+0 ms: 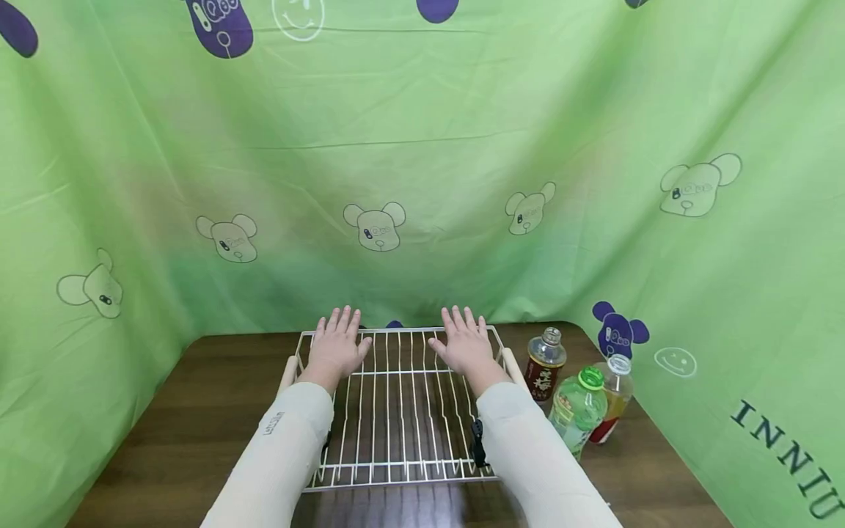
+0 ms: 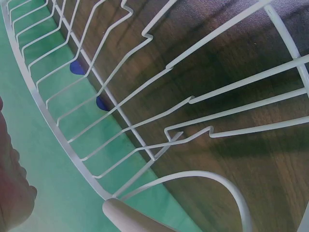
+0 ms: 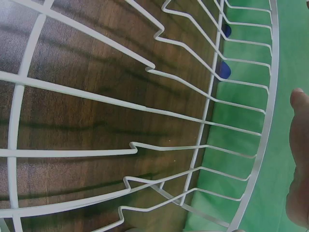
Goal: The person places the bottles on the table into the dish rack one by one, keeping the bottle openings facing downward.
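Observation:
A white wire rack [image 1: 396,411] with pale side handles stands on the dark wooden table. Over its far left part is my left hand [image 1: 334,348], palm down with the fingers spread and straight. My right hand [image 1: 465,348] is held the same way over the far right part. Neither hand holds anything. In the left wrist view the fingers [image 2: 14,179] show at the left edge, apart from the rack's rim [image 2: 53,125]. The right wrist view has part of the right hand [image 3: 299,159] at its right edge, beyond the wires.
Right of the rack stand a bottle with a dark red label [image 1: 544,367], a green-capped bottle [image 1: 579,407] and a clear-topped bottle with an orange and red label [image 1: 614,396]. A green patterned cloth [image 1: 436,161] hangs behind and beside the table [image 1: 178,425].

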The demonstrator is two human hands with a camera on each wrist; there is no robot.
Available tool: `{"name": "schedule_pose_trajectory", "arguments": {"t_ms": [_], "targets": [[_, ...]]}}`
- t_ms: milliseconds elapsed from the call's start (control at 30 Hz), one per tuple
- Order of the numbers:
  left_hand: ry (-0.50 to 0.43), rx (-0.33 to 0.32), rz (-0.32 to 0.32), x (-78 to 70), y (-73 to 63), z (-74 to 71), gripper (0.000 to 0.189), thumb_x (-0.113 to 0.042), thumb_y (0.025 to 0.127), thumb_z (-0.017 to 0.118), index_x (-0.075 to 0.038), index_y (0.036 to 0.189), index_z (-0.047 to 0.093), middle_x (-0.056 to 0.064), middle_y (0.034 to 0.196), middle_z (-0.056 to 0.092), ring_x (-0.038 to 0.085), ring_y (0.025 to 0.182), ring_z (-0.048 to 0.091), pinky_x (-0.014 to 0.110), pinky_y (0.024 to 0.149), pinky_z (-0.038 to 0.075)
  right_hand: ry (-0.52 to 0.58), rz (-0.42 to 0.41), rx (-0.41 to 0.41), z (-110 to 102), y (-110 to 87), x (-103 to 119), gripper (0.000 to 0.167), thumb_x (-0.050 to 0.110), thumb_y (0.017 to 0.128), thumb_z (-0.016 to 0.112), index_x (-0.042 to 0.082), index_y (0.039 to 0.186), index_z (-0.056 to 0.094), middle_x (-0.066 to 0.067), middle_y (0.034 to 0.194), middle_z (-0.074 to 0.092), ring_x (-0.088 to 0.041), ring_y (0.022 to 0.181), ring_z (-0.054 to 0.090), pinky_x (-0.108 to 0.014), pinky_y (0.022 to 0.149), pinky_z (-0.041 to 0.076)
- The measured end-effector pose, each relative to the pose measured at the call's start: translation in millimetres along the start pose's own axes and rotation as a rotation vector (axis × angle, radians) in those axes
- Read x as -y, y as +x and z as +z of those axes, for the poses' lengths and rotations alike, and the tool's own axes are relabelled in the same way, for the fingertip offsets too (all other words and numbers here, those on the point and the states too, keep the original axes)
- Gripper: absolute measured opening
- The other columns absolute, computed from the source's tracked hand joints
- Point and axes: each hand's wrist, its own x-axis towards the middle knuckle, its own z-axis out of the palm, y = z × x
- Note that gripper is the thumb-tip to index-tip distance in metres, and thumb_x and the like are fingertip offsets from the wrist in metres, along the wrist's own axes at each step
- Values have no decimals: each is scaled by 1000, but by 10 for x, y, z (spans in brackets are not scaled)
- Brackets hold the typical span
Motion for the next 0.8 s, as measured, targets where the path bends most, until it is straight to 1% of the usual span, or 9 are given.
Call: {"name": "schedule_pose_trajectory", "arguments": {"t_ms": [100,233,400,533,667,800], "targets": [[-3,5,-3,5,-3,-2,68,-47,104,29,-9,158,10,13,166,4,33,153,2,52,124,3,1,5,-1,-7,-7,4,76,57,101,32,15,159,6,-12,166,4,-34,153,-3,-54,123,-3],[-46,8,-13,41,-25,-31,69,-47,104,28,-9,158,9,14,166,4,34,153,1,52,124,2,36,3,-31,-39,-26,20,76,54,101,35,13,159,7,-15,165,5,-36,153,-1,-55,123,-1],[-171,-12,-2,144,-83,-159,69,-44,104,29,-5,157,9,18,165,5,38,152,1,55,123,6,152,-31,-115,-144,-93,37,78,49,99,46,9,158,15,-21,164,11,-39,152,6,-54,123,5],[-267,-30,18,301,-184,-285,69,-38,104,32,-1,156,8,21,164,3,41,151,1,56,122,6,250,-53,-150,-269,-214,14,82,46,96,54,7,157,16,-22,162,16,-40,151,10,-54,123,10],[-349,-53,39,488,-316,-380,70,-34,103,35,4,155,7,26,162,2,45,149,1,57,121,5,358,-67,-183,-389,-380,-64,84,41,93,59,6,157,16,-23,161,20,-43,149,14,-58,121,15],[-445,-74,56,656,-453,-421,73,-29,102,40,9,153,5,30,160,1,48,148,0,57,121,4,466,-62,-210,-494,-555,-173,86,38,92,61,10,158,15,-23,161,20,-44,148,16,-62,118,18]]}}
